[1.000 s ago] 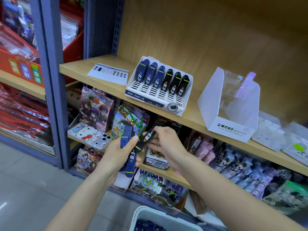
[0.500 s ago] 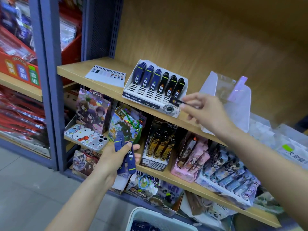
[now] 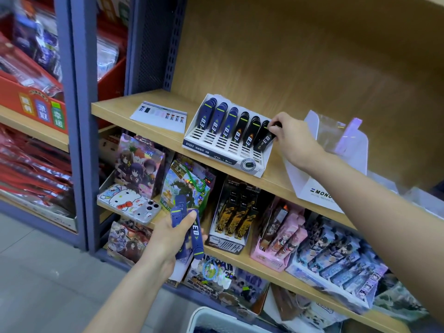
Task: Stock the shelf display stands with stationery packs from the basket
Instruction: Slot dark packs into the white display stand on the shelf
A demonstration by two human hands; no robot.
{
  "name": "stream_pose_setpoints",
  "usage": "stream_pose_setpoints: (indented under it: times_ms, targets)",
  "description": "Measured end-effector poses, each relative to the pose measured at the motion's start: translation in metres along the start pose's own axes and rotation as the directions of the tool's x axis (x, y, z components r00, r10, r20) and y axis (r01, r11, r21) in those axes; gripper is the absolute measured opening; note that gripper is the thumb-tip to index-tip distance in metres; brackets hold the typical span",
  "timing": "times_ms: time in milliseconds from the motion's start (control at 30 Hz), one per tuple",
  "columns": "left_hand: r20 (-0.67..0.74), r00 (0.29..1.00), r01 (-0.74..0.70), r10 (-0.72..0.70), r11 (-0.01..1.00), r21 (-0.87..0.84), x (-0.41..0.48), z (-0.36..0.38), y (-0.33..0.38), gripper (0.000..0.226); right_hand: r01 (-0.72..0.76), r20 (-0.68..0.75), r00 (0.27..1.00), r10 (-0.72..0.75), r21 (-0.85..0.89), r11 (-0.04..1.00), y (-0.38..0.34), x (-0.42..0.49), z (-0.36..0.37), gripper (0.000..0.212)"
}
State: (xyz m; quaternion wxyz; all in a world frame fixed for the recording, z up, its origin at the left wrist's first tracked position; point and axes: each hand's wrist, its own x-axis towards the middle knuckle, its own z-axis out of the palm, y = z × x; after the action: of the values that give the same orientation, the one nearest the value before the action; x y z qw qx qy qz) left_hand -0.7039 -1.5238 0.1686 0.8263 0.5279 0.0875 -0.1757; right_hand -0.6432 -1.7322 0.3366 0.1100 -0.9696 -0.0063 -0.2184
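slim packs point(image 3: 195, 233), navy, one seemingly black

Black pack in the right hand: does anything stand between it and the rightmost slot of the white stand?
Nothing visible does. The right hand holds the black pack at the white stand's rightmost column, directly in front of the packs standing there; the clear MONO stand sits apart to the right.

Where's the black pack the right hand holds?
Head view: the black pack sits in the rightmost column of the display stand, pinched by the right hand.
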Motion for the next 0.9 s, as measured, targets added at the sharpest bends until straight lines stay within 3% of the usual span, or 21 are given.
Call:
stream_pose_setpoints:
  times_ms: [167,333,500,600,900]
  targets:
    - [-0.004,1.000,-0.009,0.009,1.000,0.010,0.002,0.001,0.001,0.009,0.029,0.034,0.999,-0.029,0.005,1.000,0.001,0.008,-0.004,0.017]
    - [0.016,1.000,-0.001,0.002,1.000,-0.024,0.003,0.002,0.003,0.010,0.060,0.171,0.984,-0.048,-0.067,0.996,0.001,0.015,-0.011,0.016]
    - [0.009,1.000,-0.021,0.021,1.000,0.000,0.006,0.000,0.001,0.014,-0.007,0.027,1.000,0.005,0.094,0.996,0.009,0.016,-0.001,0.010]
    - [0.003,0.999,-0.034,0.034,0.999,0.007,0.007,0.000,-0.001,0.014,0.023,-0.067,0.998,-0.020,0.046,0.999,0.014,0.016,0.003,0.013]
    - [0.000,1.000,-0.029,0.029,1.000,0.008,0.013,0.000,-0.003,0.009,0.109,-0.045,0.993,-0.111,-0.038,0.993,0.012,0.013,-0.001,0.022]
